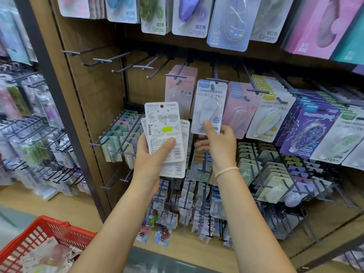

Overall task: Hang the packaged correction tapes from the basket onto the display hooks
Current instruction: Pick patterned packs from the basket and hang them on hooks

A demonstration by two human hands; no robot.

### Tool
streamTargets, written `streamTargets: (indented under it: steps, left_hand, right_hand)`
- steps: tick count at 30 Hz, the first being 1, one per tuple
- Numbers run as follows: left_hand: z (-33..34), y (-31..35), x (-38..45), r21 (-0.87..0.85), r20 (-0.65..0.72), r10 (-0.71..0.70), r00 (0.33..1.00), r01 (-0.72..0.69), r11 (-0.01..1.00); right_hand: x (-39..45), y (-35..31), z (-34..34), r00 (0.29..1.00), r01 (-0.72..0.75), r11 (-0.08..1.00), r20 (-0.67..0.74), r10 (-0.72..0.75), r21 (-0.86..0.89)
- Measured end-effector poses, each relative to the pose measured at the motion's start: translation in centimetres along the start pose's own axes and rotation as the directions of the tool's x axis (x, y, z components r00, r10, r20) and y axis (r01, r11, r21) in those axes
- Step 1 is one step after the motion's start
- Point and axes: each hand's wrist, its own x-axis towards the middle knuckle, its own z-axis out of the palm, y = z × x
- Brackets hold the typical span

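Note:
My left hand [152, 154] grips a fanned stack of white correction tape packs [165, 133], their printed backs toward me, with the thumb across them. My right hand [216, 142] pinches the bottom edge of a pale blue-white correction tape pack [208, 103] that hangs on a display hook [215, 78]. Left of it, empty hooks [122, 56] stick out from the brown board. At the bottom left stands the red basket [39, 235] with more packs inside.
Pink packs [181, 83], pink-and-blue packs [240, 107], green and purple packs [307, 131] hang on neighbouring hooks. Smaller items fill the lower hooks [197, 203]. A dark upright post [65, 115] divides this bay from the racks on the left.

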Motion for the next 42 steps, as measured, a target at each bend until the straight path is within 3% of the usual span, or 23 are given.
streamTargets:
  steps: [4,9,12,18,25,28,34,38,42]
  left_hand:
    - [-0.8,-0.4,-0.1,-0.019,0.004,0.006,1.0,-0.006,1.0]
    - [-1.3,-1.5,-0.3,0.032,0.04,-0.006,0.999,0.004,0.999]
    - [-1.6,-1.8,-0.4,0.042,0.054,-0.011,0.998,0.009,0.999]
    - [-2.7,-1.9,-0.4,-0.019,0.011,-0.07,0.997,0.07,0.997]
    - [-3.6,-2.1,-0.5,0.007,-0.101,-0.015,0.995,0.016,1.0]
    - [-3.1,-2.1,-0.5,0.011,-0.106,-0.006,0.994,0.008,1.0]
    - [-2.5,-1.8,-0.4,0.01,-0.063,-0.019,0.998,0.019,1.0]
    - [-2.5,-1.9,-0.1,0.044,-0.05,-0.024,0.998,0.026,0.999]
    - [-2.7,-2.2,-0.1,0.027,-0.041,-0.027,0.999,0.028,0.999]
  right_hand:
    - [-2.3,2.0,-0.9,0.998,-0.046,0.994,-0.043,0.042,-0.095]
    - [-5.6,1.9,-0.2,0.961,0.095,0.987,0.269,-0.057,-0.13]
    - [-5.7,2.1,0.0,0.944,0.092,0.981,0.329,-0.031,-0.171]
    - [-5.4,3.0,0.0,0.955,0.052,0.99,0.296,-0.011,-0.131]
    - [-5.2,2.9,-0.1,0.959,0.268,0.953,0.137,-0.249,-0.139]
    - [-5.9,2.9,0.7,0.915,0.386,0.902,0.209,-0.346,-0.193]
    - [-6.5,4.0,1.2,0.85,0.453,0.858,0.408,-0.333,-0.243]
    - [-6.4,3.5,0.9,0.848,0.417,0.892,0.429,-0.311,-0.176]
    - [-6.0,3.4,0.3,0.893,0.38,0.905,0.33,-0.305,-0.191]
